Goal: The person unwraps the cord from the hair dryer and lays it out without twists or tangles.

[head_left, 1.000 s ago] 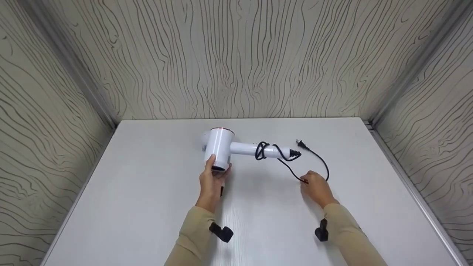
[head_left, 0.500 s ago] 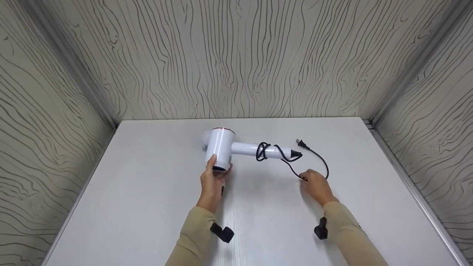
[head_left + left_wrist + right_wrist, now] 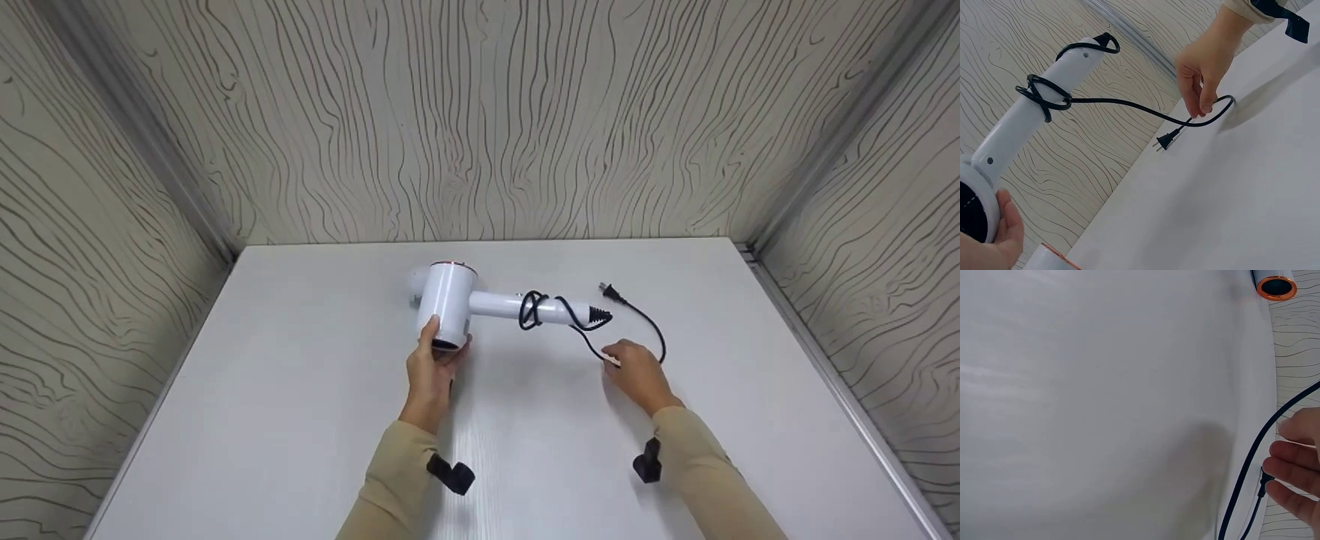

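Note:
My left hand (image 3: 429, 379) grips the lower end of a white hair dryer (image 3: 448, 300), thumb on the side and fingers beneath. The dryer's handle (image 3: 1027, 121) points right in the head view, with part of its black cord (image 3: 533, 309) wound around it. The cord's free length runs to my right hand (image 3: 637, 375). In the right wrist view, the right-hand fingers (image 3: 1292, 472) are loosely extended, apart from the thumb, and the cord passes in front of them. The two-prong plug (image 3: 1167, 139) lies on the table past that hand.
The white tabletop (image 3: 300, 420) meets wood-patterned walls (image 3: 480, 120) at the back and sides, with metal rails at the corners. A pale rounded object (image 3: 416, 281) is partly hidden behind the dryer. An orange-rimmed white cylinder (image 3: 1276, 287) shows near the far edge.
My right hand has shifted slightly left and away from me along the cord. The left hand and dryer have barely moved; the plug stays in place.

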Demonstrator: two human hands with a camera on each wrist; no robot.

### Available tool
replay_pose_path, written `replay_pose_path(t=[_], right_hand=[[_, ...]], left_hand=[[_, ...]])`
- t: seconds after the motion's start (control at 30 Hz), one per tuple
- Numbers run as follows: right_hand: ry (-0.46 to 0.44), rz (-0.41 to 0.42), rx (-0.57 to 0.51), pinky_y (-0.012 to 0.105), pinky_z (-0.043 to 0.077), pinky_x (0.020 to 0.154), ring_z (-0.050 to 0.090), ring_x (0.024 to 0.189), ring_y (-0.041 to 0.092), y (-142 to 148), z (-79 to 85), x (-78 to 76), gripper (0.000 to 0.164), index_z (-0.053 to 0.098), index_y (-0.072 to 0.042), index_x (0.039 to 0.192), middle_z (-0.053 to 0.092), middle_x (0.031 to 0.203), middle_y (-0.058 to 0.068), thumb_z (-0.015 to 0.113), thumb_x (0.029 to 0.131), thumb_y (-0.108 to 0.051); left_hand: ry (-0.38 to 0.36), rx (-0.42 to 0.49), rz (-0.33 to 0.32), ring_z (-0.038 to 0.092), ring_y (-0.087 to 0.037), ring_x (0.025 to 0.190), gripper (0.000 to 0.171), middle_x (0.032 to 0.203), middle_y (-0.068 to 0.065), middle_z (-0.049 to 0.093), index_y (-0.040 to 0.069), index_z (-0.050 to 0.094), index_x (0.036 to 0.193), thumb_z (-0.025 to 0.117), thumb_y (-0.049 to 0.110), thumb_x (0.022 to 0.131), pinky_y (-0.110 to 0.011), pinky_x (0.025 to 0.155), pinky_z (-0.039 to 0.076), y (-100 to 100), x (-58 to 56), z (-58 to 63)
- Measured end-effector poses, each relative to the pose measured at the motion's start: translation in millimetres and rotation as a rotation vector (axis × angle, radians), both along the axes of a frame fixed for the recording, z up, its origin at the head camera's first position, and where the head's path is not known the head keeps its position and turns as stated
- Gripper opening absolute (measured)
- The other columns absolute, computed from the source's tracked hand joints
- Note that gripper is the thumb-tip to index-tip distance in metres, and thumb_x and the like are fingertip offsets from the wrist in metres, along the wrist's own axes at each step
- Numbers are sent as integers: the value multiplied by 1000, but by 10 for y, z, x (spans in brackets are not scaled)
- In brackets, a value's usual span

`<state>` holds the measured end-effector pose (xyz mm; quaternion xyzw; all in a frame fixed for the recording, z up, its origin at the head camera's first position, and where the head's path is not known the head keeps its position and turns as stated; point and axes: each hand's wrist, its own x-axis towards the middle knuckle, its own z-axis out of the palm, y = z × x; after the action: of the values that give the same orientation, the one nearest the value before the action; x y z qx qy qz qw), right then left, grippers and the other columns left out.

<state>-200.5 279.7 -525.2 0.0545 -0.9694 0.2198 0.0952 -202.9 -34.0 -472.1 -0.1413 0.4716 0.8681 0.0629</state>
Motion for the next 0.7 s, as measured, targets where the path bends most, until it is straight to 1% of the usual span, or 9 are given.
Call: replay_pose_path(t=[0.07, 0.2, 0.4, 0.53, 0.63, 0.7], right_hand=[[8, -1, 0, 45, 57, 81, 68, 91, 34, -31, 27, -5, 19, 71, 7, 100, 71, 95, 20, 68, 82, 1], [51, -2, -15, 45, 57, 81, 68, 89, 33, -107, 89, -13, 19, 71, 6, 99, 71, 93, 19, 69, 81, 1], [112, -19, -97, 46, 55, 83, 66, 91, 32, -226, 177, -36, 20, 70, 3, 102, 70, 95, 18, 69, 82, 0], [166, -25, -139, 46, 56, 84, 67, 92, 33, -301, 213, -59, 19, 69, 2, 101, 72, 98, 18, 70, 82, -1], [208, -14, -140, 46, 57, 84, 69, 93, 34, -348, 235, -67, 20, 68, 3, 101, 72, 98, 19, 71, 82, -1], [243, 4, -126, 45, 57, 83, 69, 93, 34, -371, 242, -73, 19, 68, 3, 100, 72, 98, 19, 71, 82, -1]], left_hand=[[-1, -5, -4, 64, -21, 104, 67, 137, -21, 42, 0, 25, 146, 44, 43, 98, -45, 112, 44, -4, -4, -6], [0, -9, -5, 65, -21, 103, 68, 137, -21, 41, 0, 25, 146, 45, 44, 98, -44, 111, 45, -5, -7, -15], [-1, -15, -8, 65, -24, 105, 67, 137, -21, 42, 2, 26, 145, 45, 45, 98, -44, 111, 45, -6, -7, -10], [0, -19, -7, 64, -23, 104, 67, 137, -20, 42, 2, 26, 145, 45, 46, 98, -45, 111, 44, -3, -8, -11], [2, -21, -7, 64, -21, 103, 68, 137, -19, 42, 3, 26, 146, 45, 46, 98, -46, 112, 43, 1, -5, -9], [4, -15, 4, 65, -20, 100, 68, 135, -20, 43, 0, 27, 145, 45, 45, 97, -47, 112, 42, 7, -2, -9]])
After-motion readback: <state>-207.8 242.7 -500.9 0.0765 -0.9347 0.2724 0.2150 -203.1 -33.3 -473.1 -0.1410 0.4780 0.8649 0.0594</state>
